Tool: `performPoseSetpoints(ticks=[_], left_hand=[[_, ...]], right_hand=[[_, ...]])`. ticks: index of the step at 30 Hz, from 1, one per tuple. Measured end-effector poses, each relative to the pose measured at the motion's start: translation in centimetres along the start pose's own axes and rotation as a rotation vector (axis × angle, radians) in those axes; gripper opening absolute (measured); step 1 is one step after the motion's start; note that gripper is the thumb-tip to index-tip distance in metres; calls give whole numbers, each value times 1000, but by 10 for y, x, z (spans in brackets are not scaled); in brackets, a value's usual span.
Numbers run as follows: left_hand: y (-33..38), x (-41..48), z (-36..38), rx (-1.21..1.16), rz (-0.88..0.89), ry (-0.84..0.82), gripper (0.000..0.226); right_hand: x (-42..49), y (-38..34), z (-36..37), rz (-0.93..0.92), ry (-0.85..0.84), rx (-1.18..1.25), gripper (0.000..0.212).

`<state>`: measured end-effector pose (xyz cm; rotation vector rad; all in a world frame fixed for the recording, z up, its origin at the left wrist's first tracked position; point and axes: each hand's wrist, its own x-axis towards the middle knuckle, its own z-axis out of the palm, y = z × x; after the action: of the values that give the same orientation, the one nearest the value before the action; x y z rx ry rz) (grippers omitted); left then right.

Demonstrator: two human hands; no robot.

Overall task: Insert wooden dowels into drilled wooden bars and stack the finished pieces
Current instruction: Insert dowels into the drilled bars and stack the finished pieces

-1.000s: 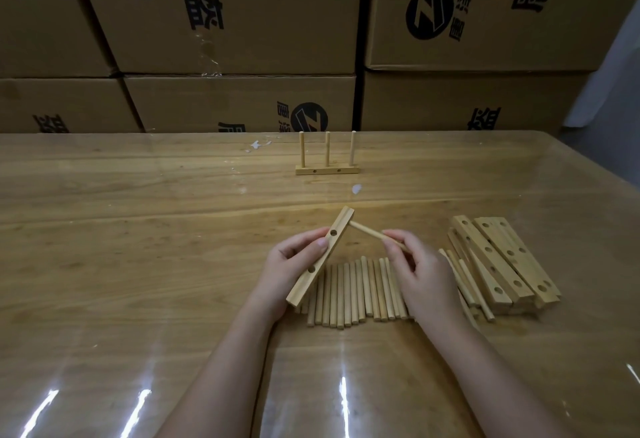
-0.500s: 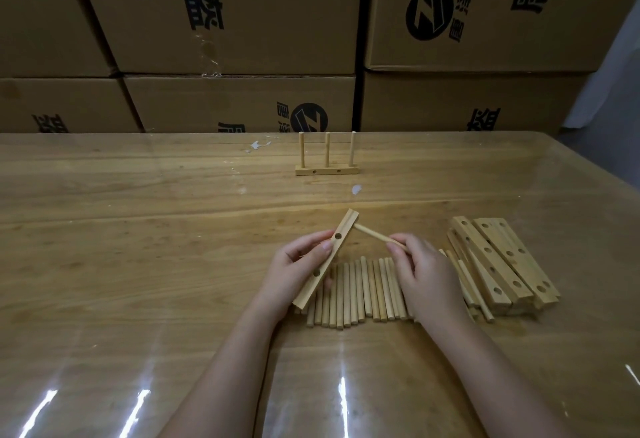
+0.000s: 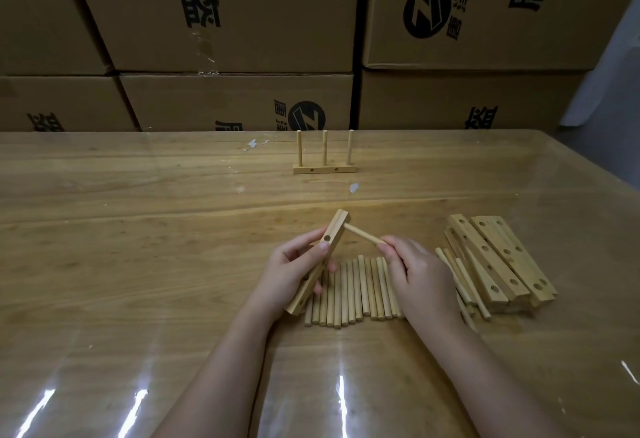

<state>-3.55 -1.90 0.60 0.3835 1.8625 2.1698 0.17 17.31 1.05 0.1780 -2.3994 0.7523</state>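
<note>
Several boxes (image 3: 242,15) fill the back of my feed, stacked behind the far edge of the table (image 3: 121,230), whose glossy top throws streaks of light near the person. On its right side lies a pile of bars (image 3: 498,257), drilled faces up, with a few loose dowels (image 3: 465,280) tucked against its left flank. In front of the person a row of dowels (image 3: 360,288) lies side by side, flat on the table, partly hidden under both hands. The left hand (image 3: 291,275) has fingers and thumb curled round a bar (image 3: 332,233), holding it off the table at a slant, upper end away from the person and lower end over the left end of the row; one hole shows on its face just above a fingertip. The right hand (image 3: 419,271) pinches a dowel (image 3: 363,235) at its near end, and the dowel's far end meets the bar's right side near the top (seated in a hole or only touching, I cannot tell). Well apart from the hands, farther back, a finished piece (image 3: 324,169) stands on the table: a flat bar with three dowels upright in it.
</note>
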Motion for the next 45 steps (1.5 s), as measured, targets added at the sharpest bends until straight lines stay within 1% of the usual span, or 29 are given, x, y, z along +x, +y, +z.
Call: performPoseSetpoints(ticks=[8, 22, 28, 35, 37, 40, 45], left_hand=[[-3, 1, -1, 24, 1, 6, 34], [-6, 2, 0, 44, -4, 35, 41], [-5, 0, 2, 60, -4, 16, 34], [-5, 0, 2, 77, 2, 28, 39], [-4, 0, 1, 57, 17, 39, 41], [-2, 2, 0, 57, 26, 37, 42], [0, 3, -1, -6, 53, 77, 42]], right_hand=[[1, 0, 0, 5, 7, -24, 14], [1, 1, -2, 132, -126, 65, 21], [2, 6, -4, 249, -186, 167, 21], [4, 7, -3, 307, -210, 242, 26], [3, 5, -2, 293, -206, 252, 24], [2, 2, -2, 221, -171, 203, 22], [2, 0, -7, 132, -98, 146, 42]])
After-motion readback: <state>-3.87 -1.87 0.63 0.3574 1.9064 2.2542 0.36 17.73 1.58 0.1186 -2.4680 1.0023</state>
